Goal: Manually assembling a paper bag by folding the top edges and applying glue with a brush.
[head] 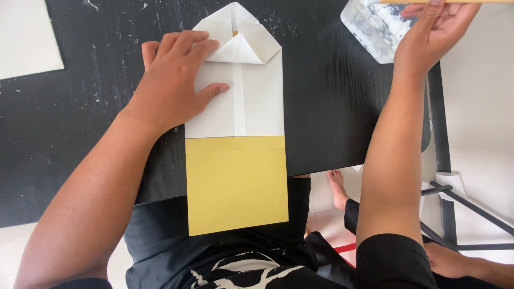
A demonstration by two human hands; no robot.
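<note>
I judge this a home craft corner, not a fitted workshop. Evidence: a black wood-grain table point(332, 107) flecked with dried white paste, a smeared clear tub point(375, 27) at its far edge, pale tiled floor point(326, 214) below, and a bare foot point(337, 187) resting on it.

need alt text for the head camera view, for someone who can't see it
Seen from above, a person's left hand presses flat on a folded white paper lying over a yellow card on a black table. Their right hand reaches toward a paste-smeared clear tub at the table's far corner, fingers on a thin stick.
</note>
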